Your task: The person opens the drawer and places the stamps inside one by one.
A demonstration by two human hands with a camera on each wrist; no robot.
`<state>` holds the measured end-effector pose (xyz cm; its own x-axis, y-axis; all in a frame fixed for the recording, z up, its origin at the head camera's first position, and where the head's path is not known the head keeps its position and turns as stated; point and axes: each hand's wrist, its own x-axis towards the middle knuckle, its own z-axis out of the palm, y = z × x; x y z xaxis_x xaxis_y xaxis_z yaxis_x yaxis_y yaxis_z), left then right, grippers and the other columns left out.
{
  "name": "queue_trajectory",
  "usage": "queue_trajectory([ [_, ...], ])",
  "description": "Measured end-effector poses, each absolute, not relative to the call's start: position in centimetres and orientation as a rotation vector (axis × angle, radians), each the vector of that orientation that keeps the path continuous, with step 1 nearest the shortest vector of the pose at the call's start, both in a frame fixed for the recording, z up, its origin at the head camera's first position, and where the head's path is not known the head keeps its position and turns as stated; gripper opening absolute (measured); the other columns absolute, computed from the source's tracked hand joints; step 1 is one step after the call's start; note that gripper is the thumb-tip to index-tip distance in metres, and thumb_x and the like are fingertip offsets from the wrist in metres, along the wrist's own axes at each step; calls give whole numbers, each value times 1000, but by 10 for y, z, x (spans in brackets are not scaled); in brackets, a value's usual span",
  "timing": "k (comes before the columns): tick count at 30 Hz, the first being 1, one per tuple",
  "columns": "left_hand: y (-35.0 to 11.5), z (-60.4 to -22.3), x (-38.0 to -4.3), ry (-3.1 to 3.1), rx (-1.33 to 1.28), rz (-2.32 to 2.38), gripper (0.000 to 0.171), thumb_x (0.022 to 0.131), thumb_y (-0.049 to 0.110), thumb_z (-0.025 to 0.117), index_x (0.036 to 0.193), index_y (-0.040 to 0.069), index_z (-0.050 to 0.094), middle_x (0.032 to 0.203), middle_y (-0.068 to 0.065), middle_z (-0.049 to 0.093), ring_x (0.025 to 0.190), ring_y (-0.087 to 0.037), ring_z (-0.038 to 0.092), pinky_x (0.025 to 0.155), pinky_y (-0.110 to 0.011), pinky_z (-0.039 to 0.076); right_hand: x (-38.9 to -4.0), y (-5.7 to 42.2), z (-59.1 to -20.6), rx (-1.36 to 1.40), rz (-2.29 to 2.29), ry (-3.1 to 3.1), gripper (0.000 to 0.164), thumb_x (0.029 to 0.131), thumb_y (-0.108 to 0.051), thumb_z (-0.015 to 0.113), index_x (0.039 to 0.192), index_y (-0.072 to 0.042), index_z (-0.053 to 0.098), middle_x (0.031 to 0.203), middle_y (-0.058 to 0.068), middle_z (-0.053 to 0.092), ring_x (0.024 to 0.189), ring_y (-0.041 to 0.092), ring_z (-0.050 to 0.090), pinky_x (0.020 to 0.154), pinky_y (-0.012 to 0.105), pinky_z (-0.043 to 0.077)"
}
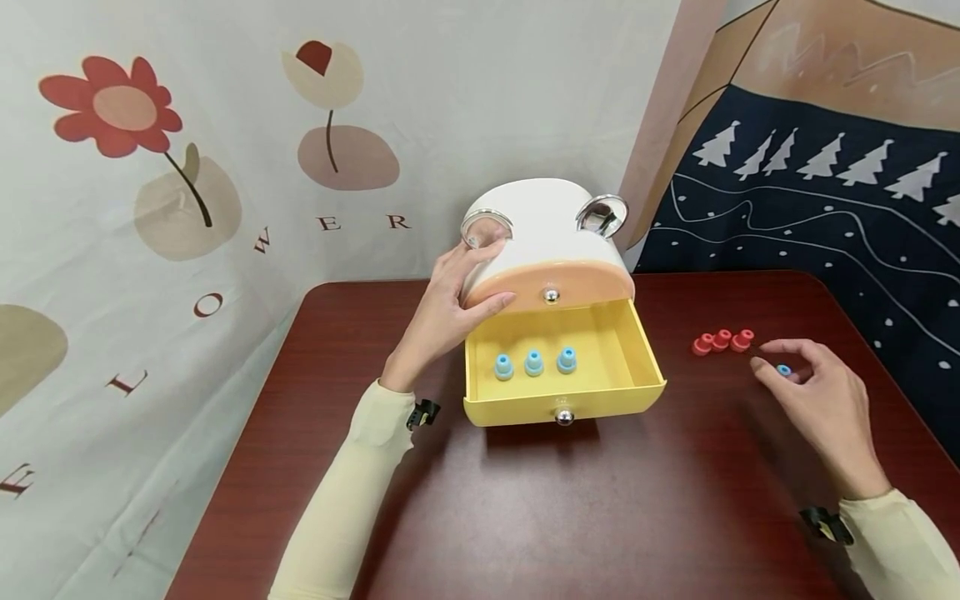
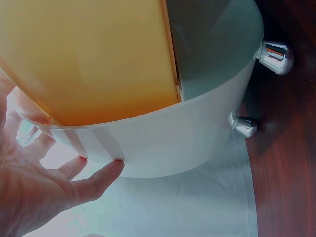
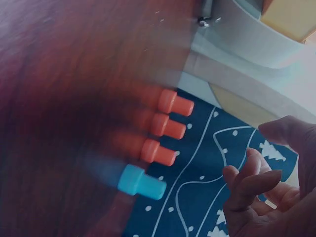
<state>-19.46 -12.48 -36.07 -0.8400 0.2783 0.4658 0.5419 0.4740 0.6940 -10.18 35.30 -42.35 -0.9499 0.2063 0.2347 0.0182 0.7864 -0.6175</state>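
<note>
A small white drawer box point(image 1: 551, 208) with silver ear-like rings stands at the table's back, its yellow lower drawer point(image 1: 637, 346) pulled out. Three light-blue pegs point(image 1: 533, 362) stand in a row inside that drawer. My left hand point(image 1: 446, 304) rests against the box's left side, thumb over the orange upper drawer front point(image 1: 592, 286), fingers spread along the shell. Off to the right, my right hand point(image 1: 828, 408) hovers around another blue peg point(image 1: 783, 370), fingers apart. The right wrist view shows a gap between that blue peg point(image 3: 140, 181) and the fingers.
Three red pegs point(image 1: 722, 340) stand close together just left of the right hand. Silver knobs sit on the orange front and on the yellow drawer point(image 1: 564, 416). Behind the brown table point(image 1: 570, 500) hang a flower-print cloth point(image 1: 465, 100) and a dark tree-print cloth point(image 1: 817, 225).
</note>
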Motion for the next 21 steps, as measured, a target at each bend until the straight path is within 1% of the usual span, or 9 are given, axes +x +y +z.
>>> queue_trajectory([
  [3,-125,-361,-194,-2431,-705,-1302,66,96,31,88,157,30,61,162,18,51,153,-28,33,120,-60,33,-101,361,-427,-170,894,-2700,36,102,-32,78,127,-6,76,104,15,68,70,-7,50,62,24,38],
  [5,-125,-361,-194,-2428,-708,-1306,66,97,30,87,157,30,61,163,16,50,155,-28,31,121,-60,31,-101,365,-429,-175,882,-2711,36,102,-32,79,127,-6,75,101,16,68,68,-6,51,60,26,39],
  [8,-125,-360,-193,-2428,-702,-1323,66,97,30,88,157,31,61,164,16,49,156,-27,30,121,-60,30,-101,370,-433,-177,870,-2739,38,101,-33,79,127,-5,75,94,15,69,67,-1,51,58,28,39],
  [11,-126,-360,-192,-2434,-698,-1325,66,97,32,87,157,32,61,164,16,48,156,-26,29,121,-60,30,-102,374,-436,-177,861,-2760,39,101,-31,79,128,-4,73,89,14,71,66,-2,51,58,29,40],
  [14,-127,-360,-192,-2437,-700,-1319,66,97,32,87,158,31,60,164,16,49,157,-27,28,122,-60,30,-102,378,-439,-177,869,-2776,40,102,-29,78,130,-2,71,87,14,73,66,-5,51,58,28,40],
  [17,-127,-360,-192,-2435,-705,-1316,65,98,32,86,158,30,60,164,16,49,157,-28,28,122,-59,29,-101,381,-440,-185,887,-2792,40,103,-28,76,131,0,69,87,15,72,66,-3,51,57,29,41],
  [21,-126,-359,-191,-2448,-697,-1319,65,98,33,86,158,32,60,164,17,48,158,-26,27,122,-60,30,-100,383,-441,-189,891,-2800,39,104,-27,76,129,1,69,87,14,72,66,-1,51,56,29,41],
])
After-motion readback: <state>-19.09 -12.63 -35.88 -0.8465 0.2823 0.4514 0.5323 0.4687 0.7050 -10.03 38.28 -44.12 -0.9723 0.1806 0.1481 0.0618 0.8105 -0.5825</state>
